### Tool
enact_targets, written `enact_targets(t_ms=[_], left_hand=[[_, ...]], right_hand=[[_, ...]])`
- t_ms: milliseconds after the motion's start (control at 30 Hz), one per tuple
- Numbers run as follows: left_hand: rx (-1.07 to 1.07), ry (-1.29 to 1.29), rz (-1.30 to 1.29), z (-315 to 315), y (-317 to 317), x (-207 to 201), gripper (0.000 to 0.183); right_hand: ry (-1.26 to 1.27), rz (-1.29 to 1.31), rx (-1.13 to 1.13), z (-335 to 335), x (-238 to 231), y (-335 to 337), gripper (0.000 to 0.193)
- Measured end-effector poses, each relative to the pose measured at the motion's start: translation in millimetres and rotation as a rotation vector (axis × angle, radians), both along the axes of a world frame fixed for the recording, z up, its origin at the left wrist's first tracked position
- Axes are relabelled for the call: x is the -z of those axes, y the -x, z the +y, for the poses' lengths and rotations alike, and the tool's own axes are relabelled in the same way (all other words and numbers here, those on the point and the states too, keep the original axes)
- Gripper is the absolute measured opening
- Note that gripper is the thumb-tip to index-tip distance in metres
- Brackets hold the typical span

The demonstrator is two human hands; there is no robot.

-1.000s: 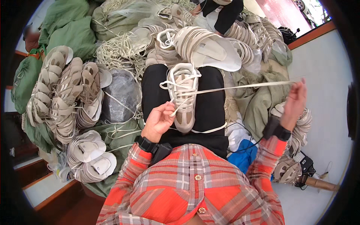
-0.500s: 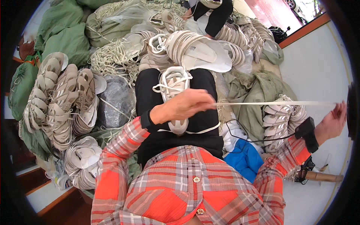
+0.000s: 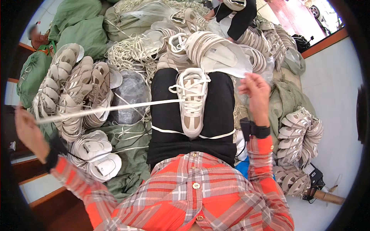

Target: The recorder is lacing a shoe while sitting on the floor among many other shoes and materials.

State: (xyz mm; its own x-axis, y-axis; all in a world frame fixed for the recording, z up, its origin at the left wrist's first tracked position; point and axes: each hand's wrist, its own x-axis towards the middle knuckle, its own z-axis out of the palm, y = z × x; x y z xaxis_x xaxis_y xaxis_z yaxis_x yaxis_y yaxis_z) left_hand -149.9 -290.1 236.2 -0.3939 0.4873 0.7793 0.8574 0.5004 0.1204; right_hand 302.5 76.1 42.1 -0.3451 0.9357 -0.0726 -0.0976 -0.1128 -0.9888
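A beige and white sneaker [image 3: 191, 121] rests toe toward me on my black-trousered lap, its white laces threaded through the upper part. From the shoe a white shoelace [image 3: 115, 106] runs taut to the far left, its end gripped in my left hand [image 3: 31, 133]. To the right of the sneaker my right hand [image 3: 257, 94] is raised, fingers loosely curled and apart, with no lace visible in it. It is slightly blurred. Another length of lace lies across my thighs on both sides of the toe.
Stacked shoe uppers [image 3: 71, 92] stand at left, with more uppers [image 3: 295, 134] at right. A tangle of laces [image 3: 133, 54] lies beyond my knees, near a clear-wrapped bundle [image 3: 131, 96]. Green sacks [image 3: 83, 36] fill the far left. Another person's dark-clad limb [image 3: 243, 23] shows at the far side.
The stretched lace ran right to my right hand; now it runs left to my left hand. My left hand has swung far left, and my right hand has come in toward the shoe.
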Motion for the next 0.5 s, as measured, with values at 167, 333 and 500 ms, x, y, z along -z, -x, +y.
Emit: enact_targets(t_ms=[167,333,500], left_hand=[[0.239,0.244,-0.960,82.4,-104.6,167.6,0.022],[0.588,0.188,-1.432,178.2,-226.9,241.6,0.016],[0.556,0.305,-1.098,196.3,-236.5,257.1,0.015]], right_hand=[[0.104,-0.138,-0.310,-38.1,38.1,39.0,0.014],[0.127,-0.213,-0.368,-52.3,46.6,39.4,0.016],[0.162,-0.290,-0.356,-58.8,51.8,27.2,0.016]])
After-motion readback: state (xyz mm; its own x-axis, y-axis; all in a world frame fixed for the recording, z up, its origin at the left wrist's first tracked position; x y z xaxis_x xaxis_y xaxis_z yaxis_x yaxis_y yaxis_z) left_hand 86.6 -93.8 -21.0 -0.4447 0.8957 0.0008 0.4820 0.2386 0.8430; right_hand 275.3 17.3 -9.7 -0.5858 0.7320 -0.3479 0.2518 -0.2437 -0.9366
